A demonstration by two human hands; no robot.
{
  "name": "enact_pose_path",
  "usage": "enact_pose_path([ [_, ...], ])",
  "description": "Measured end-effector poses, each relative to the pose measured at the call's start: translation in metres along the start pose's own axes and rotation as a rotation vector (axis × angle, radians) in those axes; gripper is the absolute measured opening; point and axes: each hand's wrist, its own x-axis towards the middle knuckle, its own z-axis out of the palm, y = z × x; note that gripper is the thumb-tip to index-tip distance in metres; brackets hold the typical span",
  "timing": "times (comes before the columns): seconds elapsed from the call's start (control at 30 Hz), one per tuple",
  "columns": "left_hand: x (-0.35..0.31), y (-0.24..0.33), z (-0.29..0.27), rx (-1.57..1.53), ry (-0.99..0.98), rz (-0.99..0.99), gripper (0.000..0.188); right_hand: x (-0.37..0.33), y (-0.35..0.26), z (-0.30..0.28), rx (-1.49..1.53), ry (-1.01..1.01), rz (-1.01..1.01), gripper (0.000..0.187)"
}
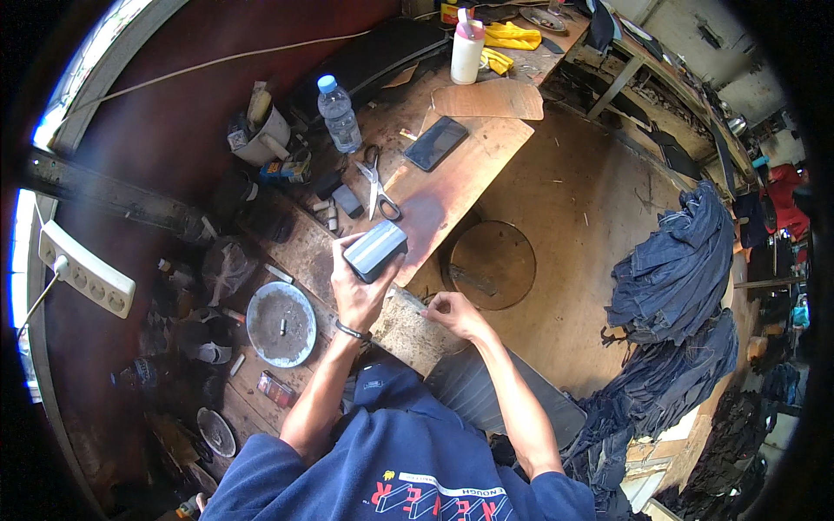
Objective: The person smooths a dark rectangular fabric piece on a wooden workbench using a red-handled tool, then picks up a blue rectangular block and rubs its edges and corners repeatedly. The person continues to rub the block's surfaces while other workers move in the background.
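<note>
My left hand (354,282) is wrapped round a dark block-shaped object (376,250) with a shiny grey-blue top face; its exact kind I cannot make out. Apart from it, my right hand (456,314) has its fingers curled together over a pale, worn board (415,326). Anything between those fingers is too small or hidden to tell. Just beyond the block, scissors (376,187) with dark handles lie on the wooden bench (473,182). A black smartphone (436,143) rests farther along, and a small grey block (348,201) lies left of the scissors.
A capped plastic bottle (340,117) and a white bottle with a pink top (467,54) stand at the back. On the left are a round ash-filled dish (281,324) and a hanging power strip (87,271). Dark denim (673,269) is heaped on the right.
</note>
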Motion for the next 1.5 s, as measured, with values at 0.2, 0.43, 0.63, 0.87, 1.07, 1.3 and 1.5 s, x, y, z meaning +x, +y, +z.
enact_pose_path([
  [0.2,-0.01,0.01,0.009,-0.067,-0.082,-0.056,0.061,0.003,0.023,0.006,0.076,-0.089,0.083,0.047],
  [0.43,-0.013,0.031,0.035,-0.262,-0.252,-0.005,0.068,-0.001,0.024,0.006,0.304,0.199,-0.008,0.039],
  [0.63,-0.024,0.057,0.049,-0.379,-0.371,0.094,0.072,-0.055,-0.037,-0.063,0.425,0.58,-0.238,0.025],
  [0.87,-0.034,0.077,0.057,-0.428,-0.495,0.103,0.075,-0.09,-0.071,-0.086,0.066,0.768,-0.071,0.04],
  [1.07,-0.032,0.076,0.057,-0.423,-0.524,0.097,0.077,-0.07,-0.043,-0.037,0.225,0.647,-0.246,0.018],
  [1.3,-0.033,0.075,0.06,-0.312,-0.506,0.149,0.076,-0.04,0.009,-0.004,-0.115,0.562,-0.304,0.024],
  [1.5,-0.032,0.076,0.059,-0.31,-0.508,0.2,0.077,-0.042,-0.021,-0.007,-0.106,0.579,-0.256,0.022],
])
